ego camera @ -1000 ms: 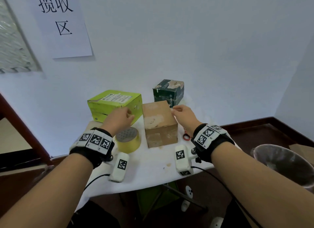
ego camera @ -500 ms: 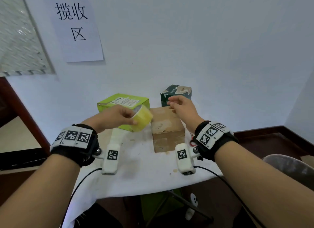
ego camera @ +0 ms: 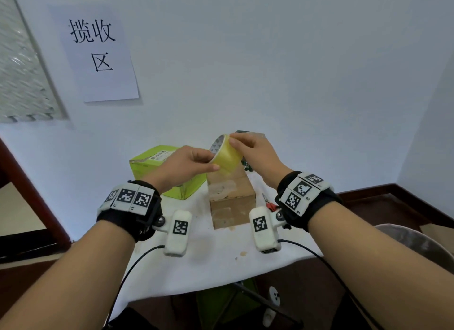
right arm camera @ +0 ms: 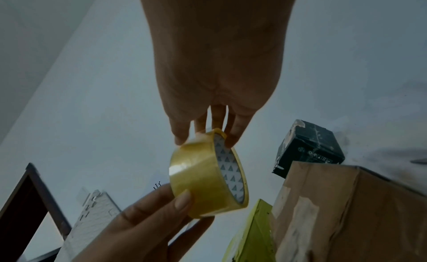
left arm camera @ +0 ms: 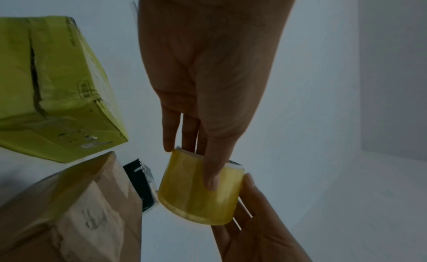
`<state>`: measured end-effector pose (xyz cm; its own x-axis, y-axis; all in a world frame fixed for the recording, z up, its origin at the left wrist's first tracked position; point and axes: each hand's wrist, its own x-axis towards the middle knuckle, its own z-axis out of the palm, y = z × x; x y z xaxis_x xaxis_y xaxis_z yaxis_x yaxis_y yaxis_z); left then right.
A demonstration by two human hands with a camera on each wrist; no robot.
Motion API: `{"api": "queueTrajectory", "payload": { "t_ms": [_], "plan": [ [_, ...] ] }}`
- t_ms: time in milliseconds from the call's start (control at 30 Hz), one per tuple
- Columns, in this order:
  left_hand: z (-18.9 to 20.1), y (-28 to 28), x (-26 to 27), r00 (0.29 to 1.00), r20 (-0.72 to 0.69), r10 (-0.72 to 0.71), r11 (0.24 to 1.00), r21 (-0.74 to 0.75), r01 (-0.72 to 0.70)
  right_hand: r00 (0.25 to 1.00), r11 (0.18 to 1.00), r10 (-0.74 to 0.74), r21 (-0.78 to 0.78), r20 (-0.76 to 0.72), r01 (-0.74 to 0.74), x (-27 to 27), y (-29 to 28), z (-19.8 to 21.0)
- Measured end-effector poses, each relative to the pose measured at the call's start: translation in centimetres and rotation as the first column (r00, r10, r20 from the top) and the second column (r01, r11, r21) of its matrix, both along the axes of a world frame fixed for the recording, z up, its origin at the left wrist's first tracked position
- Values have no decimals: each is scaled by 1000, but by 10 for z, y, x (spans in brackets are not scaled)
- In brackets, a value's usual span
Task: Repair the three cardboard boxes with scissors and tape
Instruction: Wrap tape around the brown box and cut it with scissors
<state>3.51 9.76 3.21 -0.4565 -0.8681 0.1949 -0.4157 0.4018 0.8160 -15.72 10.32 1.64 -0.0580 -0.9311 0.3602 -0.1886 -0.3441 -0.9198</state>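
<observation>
A yellow tape roll (ego camera: 224, 155) is held in the air above the brown cardboard box (ego camera: 232, 202). My left hand (ego camera: 186, 164) grips the roll from the left, thumb on its outer band and fingers inside the core. My right hand (ego camera: 253, 149) pinches the roll's top edge with its fingertips (right arm camera: 182, 138). The same tape roll (left arm camera: 201, 185) (right arm camera: 208, 176) fills both wrist views. A lime-green box (ego camera: 157, 162) stands left of the brown one, and a dark green box (right arm camera: 307, 149) stands behind it, mostly hidden in the head view. Red-handled scissors (ego camera: 269, 203) lie right of the brown box.
The boxes stand on a small table under a white cloth (ego camera: 208, 261), close to a white wall. A paper sign (ego camera: 98, 52) hangs on the wall. A grey bin (ego camera: 417, 243) stands at the lower right, and cables hang off the table's front edge.
My left hand picked the tape roll up off the table and raised it over the brown box. My right hand left the brown box's top and took the roll's upper edge.
</observation>
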Motion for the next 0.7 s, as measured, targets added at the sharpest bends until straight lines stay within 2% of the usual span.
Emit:
{"api": "queueTrajectory", "payload": {
  "t_ms": [233,433,500,600,700],
  "plan": [
    [1,-7,-14,1000,-14,5,1000,-21,-5,994,989,-108,-104,-32,104,-8,2,-2],
    [2,-4,-24,998,-27,-57,998,-7,56,984,985,-161,-55,81,165,-11,1,6],
    [4,-2,-28,996,19,-89,996,16,88,979,983,-178,-37,96,183,-14,2,8],
    [10,-4,-35,990,140,4,996,-91,9,969,969,-240,-40,60,243,-20,2,10],
    [18,-6,-46,996,57,68,978,-200,-55,963,962,-267,-73,-29,265,-24,5,14]
  ]
}}
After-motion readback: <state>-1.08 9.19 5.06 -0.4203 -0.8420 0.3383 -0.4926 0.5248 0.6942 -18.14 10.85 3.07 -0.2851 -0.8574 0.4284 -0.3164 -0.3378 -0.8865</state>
